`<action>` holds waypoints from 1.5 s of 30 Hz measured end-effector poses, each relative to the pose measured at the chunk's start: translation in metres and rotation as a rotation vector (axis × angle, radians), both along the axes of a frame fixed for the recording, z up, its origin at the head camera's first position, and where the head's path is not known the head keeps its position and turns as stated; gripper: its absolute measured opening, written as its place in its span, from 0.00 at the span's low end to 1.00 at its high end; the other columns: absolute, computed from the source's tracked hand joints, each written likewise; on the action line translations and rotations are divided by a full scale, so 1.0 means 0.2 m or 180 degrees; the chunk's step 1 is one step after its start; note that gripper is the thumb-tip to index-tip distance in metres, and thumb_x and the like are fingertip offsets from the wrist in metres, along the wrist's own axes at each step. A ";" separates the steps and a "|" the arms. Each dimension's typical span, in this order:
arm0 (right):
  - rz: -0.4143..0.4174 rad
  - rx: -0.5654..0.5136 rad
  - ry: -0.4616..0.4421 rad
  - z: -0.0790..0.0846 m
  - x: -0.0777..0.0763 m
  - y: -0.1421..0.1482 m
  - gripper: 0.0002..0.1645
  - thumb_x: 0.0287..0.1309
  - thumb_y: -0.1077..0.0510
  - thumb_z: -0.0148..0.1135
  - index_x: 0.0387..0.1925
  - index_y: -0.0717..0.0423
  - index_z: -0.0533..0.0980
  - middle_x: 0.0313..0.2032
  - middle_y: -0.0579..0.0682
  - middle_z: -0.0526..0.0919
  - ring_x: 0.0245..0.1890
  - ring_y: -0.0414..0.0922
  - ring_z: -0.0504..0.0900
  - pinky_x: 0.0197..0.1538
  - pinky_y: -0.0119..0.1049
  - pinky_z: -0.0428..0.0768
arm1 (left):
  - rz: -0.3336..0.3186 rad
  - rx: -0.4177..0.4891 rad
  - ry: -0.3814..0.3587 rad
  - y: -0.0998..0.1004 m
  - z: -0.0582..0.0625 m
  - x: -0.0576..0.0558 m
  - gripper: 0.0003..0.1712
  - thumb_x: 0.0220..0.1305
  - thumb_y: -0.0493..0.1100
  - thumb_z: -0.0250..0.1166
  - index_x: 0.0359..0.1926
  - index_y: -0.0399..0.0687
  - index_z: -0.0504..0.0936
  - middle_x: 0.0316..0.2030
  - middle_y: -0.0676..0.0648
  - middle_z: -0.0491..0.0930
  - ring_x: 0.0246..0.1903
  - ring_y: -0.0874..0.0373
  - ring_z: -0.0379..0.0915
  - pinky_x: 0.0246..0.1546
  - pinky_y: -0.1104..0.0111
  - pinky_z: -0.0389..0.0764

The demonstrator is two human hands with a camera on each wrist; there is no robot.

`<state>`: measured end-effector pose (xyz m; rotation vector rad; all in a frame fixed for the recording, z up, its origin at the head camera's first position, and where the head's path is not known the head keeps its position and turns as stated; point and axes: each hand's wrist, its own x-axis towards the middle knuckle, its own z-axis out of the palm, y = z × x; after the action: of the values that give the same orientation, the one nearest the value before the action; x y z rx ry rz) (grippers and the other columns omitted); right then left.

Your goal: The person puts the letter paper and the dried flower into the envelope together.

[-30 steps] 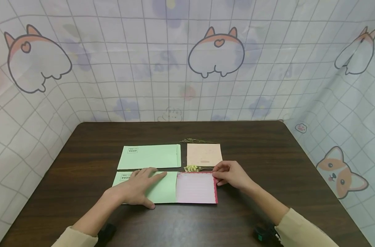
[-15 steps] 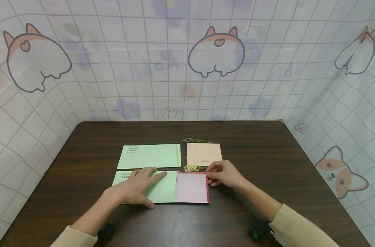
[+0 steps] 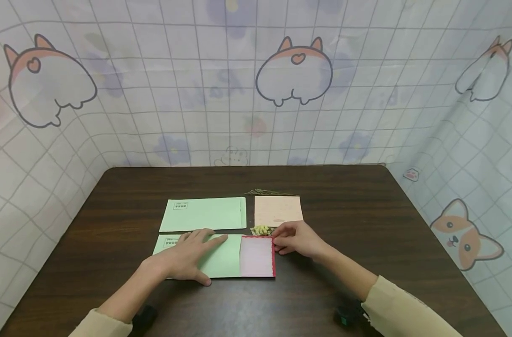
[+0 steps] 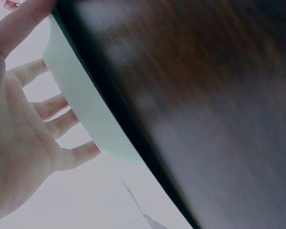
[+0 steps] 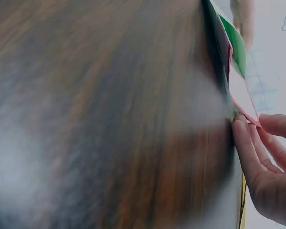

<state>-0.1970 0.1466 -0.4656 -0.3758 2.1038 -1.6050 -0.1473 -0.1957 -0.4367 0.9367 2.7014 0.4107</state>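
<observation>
Pinching the far right corner of the red-edged pink card (image 3: 257, 257), the right hand (image 3: 297, 239) has it between thumb and curled fingers, while the left hand (image 3: 190, 255) lies spread over the front green envelope (image 3: 224, 262) on the counter (image 3: 344, 210), gripping nothing. The card sits partly in that envelope, its left part hidden. With the hold at one corner only, a push could skew the card so that an edge jams at the mouth or creases. Too much weight from the left hand might squeeze the envelope flat, too little might let it slide; how hard it presses I cannot tell. The yellow flowers (image 3: 262, 230), just behind the card, could be crushed by straying knuckles.
</observation>
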 end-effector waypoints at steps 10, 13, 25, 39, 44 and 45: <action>0.0089 -0.0181 -0.0067 0.00 0.00 -0.06 0.15 0.67 0.65 0.66 0.52 0.70 0.80 0.40 0.60 0.87 0.39 0.53 0.88 0.45 0.47 0.87 | -0.0013 -0.0078 -0.0047 0.01 0.01 0.00 0.60 0.51 0.58 0.81 0.79 0.51 0.60 0.70 0.38 0.61 0.69 0.40 0.57 0.63 0.34 0.60; 0.0092 -0.0212 -0.0117 0.01 0.00 -0.07 0.16 0.67 0.65 0.65 0.52 0.70 0.78 0.41 0.60 0.87 0.40 0.53 0.88 0.45 0.47 0.86 | -0.0004 -0.0108 -0.0052 0.01 0.01 0.00 0.59 0.52 0.59 0.80 0.80 0.51 0.60 0.70 0.38 0.61 0.69 0.40 0.57 0.63 0.34 0.59; 0.0116 -0.0283 -0.0165 0.01 -0.02 -0.11 0.18 0.66 0.65 0.66 0.54 0.71 0.76 0.43 0.60 0.86 0.42 0.56 0.88 0.48 0.46 0.86 | 0.0002 -0.0124 -0.0090 0.02 0.00 -0.02 0.60 0.53 0.62 0.79 0.80 0.52 0.59 0.70 0.38 0.61 0.70 0.40 0.57 0.63 0.35 0.60; 0.0236 -0.0469 -0.0307 0.01 -0.03 -0.18 0.22 0.67 0.67 0.65 0.58 0.73 0.72 0.48 0.63 0.85 0.44 0.56 0.88 0.50 0.46 0.85 | -0.0029 -0.0177 -0.0001 0.02 0.01 -0.02 0.61 0.51 0.63 0.80 0.80 0.51 0.60 0.69 0.38 0.62 0.68 0.40 0.58 0.62 0.37 0.62; 0.0266 -0.0490 -0.0350 0.02 -0.02 -0.19 0.23 0.67 0.67 0.65 0.60 0.72 0.72 0.49 0.63 0.85 0.46 0.58 0.87 0.51 0.46 0.84 | -0.0055 -0.0182 0.0047 0.02 0.01 -0.01 0.61 0.50 0.63 0.80 0.80 0.50 0.60 0.68 0.37 0.63 0.68 0.40 0.59 0.61 0.37 0.63; 0.0276 -0.0489 -0.0351 0.01 -0.02 -0.19 0.23 0.67 0.66 0.65 0.60 0.71 0.72 0.49 0.63 0.85 0.46 0.58 0.87 0.51 0.46 0.84 | -0.0057 -0.0194 0.0051 0.02 0.01 -0.01 0.61 0.51 0.63 0.80 0.80 0.51 0.60 0.68 0.37 0.62 0.68 0.40 0.59 0.61 0.37 0.63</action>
<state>-0.2019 0.1091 -0.4628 -0.4135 1.8640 -1.7012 -0.1503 -0.1918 -0.4352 0.9506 2.7016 0.3168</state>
